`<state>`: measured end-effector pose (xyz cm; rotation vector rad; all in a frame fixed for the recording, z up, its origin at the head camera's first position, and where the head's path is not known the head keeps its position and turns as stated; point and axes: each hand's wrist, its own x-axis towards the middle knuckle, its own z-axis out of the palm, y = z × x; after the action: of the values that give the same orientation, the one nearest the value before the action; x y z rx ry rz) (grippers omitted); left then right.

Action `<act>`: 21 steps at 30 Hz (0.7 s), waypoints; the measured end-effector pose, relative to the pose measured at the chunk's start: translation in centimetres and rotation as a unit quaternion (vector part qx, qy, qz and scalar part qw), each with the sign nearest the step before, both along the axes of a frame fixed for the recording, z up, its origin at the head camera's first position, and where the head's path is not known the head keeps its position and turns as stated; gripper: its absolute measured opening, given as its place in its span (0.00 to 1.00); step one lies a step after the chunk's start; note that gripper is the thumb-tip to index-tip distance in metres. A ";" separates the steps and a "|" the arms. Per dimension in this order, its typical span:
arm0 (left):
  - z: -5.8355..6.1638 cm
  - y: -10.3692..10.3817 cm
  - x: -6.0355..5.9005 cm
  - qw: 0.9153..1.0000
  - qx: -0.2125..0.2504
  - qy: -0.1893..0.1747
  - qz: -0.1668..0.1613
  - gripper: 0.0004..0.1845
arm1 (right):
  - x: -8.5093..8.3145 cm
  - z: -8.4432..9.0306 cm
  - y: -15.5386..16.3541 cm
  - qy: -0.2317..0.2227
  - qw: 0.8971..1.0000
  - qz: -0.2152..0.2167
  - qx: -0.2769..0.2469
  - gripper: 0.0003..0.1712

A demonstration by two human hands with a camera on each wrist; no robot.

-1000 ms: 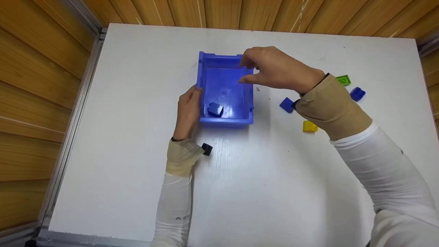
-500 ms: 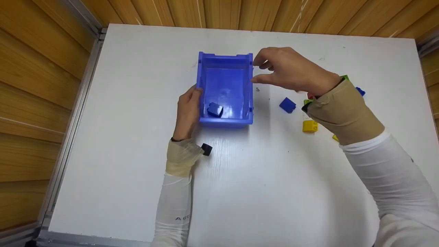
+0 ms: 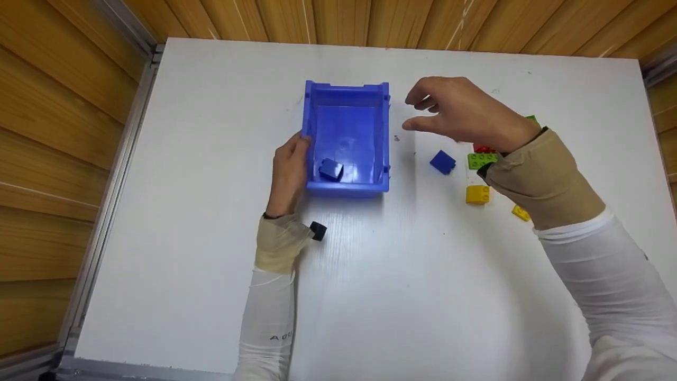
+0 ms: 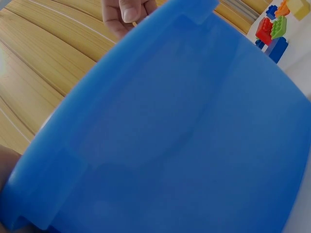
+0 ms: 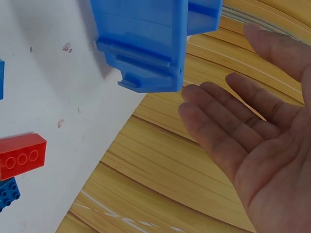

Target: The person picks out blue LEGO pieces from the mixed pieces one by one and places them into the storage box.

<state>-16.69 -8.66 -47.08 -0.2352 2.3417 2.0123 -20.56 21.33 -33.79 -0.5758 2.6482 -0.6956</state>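
One blue bin [image 3: 346, 187] gripped by left hand [image 3: 288, 172], one blue brick [image 3: 331, 169] inside, right hand [image 3: 465, 111] relaxed, fingers parted

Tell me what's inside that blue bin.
In the blue bin, I can see one dark blue block, lying toward the near end in the head view. The patch of bin floor beneath the block is covered, so that can't be seen.

Your two bare hands, left hand [image 3: 287, 172] and right hand [image 3: 468, 114], join one blue, open-topped rectangular plastic bin [image 3: 346, 127]. Your head view shows seven plastic building blocks: two blue blocks [image 3: 331, 169] [image 3: 441, 162], two yellow blocks [image 3: 477, 194] [image 3: 521, 212], two green blocks [image 3: 482, 161] [image 3: 531, 119], one red block [image 3: 482, 148]. Your right wrist view adds one studded blue block [image 5: 8, 193].
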 end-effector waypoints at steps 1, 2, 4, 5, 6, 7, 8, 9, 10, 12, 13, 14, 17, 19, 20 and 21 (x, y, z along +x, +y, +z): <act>0.0 0.0 0.0 1.000 0.001 -0.001 -0.001 0.23 | 0.0 0.0 0.1 -0.001 1.000 -0.002 0.001 0.28; 0.0 0.0 0.0 1.000 0.001 0.001 -0.001 0.23 | 0.1 -0.1 0.3 -0.002 1.000 -0.005 -0.001 0.28; -0.1 0.0 -0.1 1.000 0.002 0.003 -0.004 0.23 | 0.2 -0.2 0.6 -0.004 1.000 -0.009 -0.005 0.28; -0.1 0.0 -0.1 1.000 0.001 0.004 -0.005 0.23 | 0.2 -0.3 0.7 -0.004 1.000 -0.011 -0.007 0.27; -0.1 0.0 -0.1 1.000 0.001 0.004 -0.006 0.23 | 0.2 -0.4 0.9 -0.002 1.000 -0.011 -0.010 0.27; -0.1 0.0 -0.1 1.000 0.001 0.005 -0.007 0.23 | 0.3 -0.5 1.0 0.000 1.000 -0.011 -0.013 0.26; -0.1 0.0 -0.2 1.000 0.001 0.004 -0.008 0.24 | 0.3 -0.6 1.2 0.002 1.000 -0.011 -0.018 0.26; -0.7 -0.2 -0.4 1.000 0.001 0.001 -0.007 0.23 | 0.3 -0.8 1.3 0.004 1.000 -0.010 -0.019 0.25; -0.7 -0.2 -0.5 1.000 0.002 -0.001 -0.007 0.23 | 0.4 -0.9 1.4 0.007 1.000 -0.009 -0.018 0.25; -0.8 -0.3 -0.5 1.000 0.004 -0.005 -0.006 0.23 | 0.5 -1.1 1.5 0.007 1.000 -0.009 -0.015 0.25; -1.2 -0.4 -0.7 1.000 0.011 -0.004 -0.006 0.22 | 0.5 -1.2 1.6 0.007 1.000 -0.010 -0.014 0.25; -1.2 -0.4 -0.7 1.000 0.011 -0.004 -0.005 0.22 | 0.6 -1.2 1.7 0.005 1.000 -0.010 -0.012 0.25; -0.6 -0.3 -0.4 1.000 0.008 0.000 -0.003 0.23 | 0.6 -1.4 1.9 0.001 1.000 -0.012 -0.008 0.26; -0.5 -0.3 -0.3 1.000 0.004 0.001 -0.001 0.23 | 0.7 -1.5 2.1 -0.002 1.000 -0.015 -0.009 0.26; -0.1 -0.2 -0.1 1.000 -0.003 0.000 -0.002 0.24 | 0.7 -1.6 2.2 -0.004 1.000 -0.017 -0.010 0.26; -0.1 -0.2 -0.1 1.000 -0.003 -0.001 -0.001 0.24 | 0.8 -1.7 2.3 -0.006 1.000 -0.019 -0.012 0.26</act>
<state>-16.83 -8.90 -47.20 -0.2333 2.3454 2.0049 -19.80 23.62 -35.45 -0.5263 2.6505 -0.7399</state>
